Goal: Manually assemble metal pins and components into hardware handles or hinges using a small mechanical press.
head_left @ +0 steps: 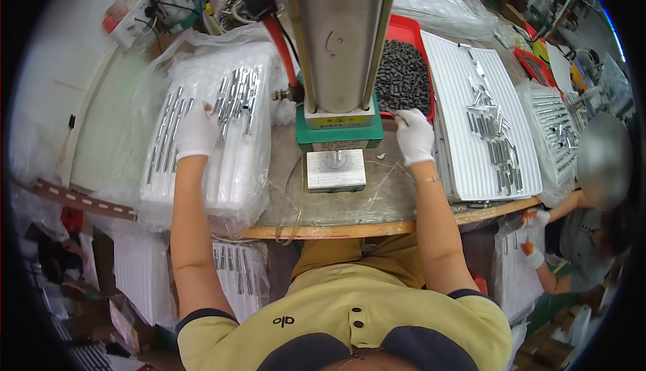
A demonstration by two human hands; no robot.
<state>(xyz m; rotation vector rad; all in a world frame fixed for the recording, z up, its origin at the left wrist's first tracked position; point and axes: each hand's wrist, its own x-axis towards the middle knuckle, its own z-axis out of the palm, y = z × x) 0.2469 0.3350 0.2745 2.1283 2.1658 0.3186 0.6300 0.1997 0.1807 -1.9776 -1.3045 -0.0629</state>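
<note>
My left hand [196, 132], in a white glove, rests over a foam tray [239, 162] wrapped in clear plastic, among rows of shiny metal tubes [241, 91]. Its fingers are curled together, and what they hold, if anything, is hidden. At the near edge of a red bin [426, 54] full of small black cylindrical pieces [404, 75], my gloved right hand [415, 137] pinches with thumb and finger; the item at its fingertips is too small to name. Between my hands stands a press with a metal cylinder [336, 48], a green head [340, 137] and a silver block [335, 171] underneath.
On the right lies a white ribbed tray [457, 135] scattered with short metal tubes [498, 142]. Another plastic-wrapped tray [555, 128] sits beyond it. A co-worker's gloved hands [533, 236] are at the far right. A red hose [279, 48] runs beside the press.
</note>
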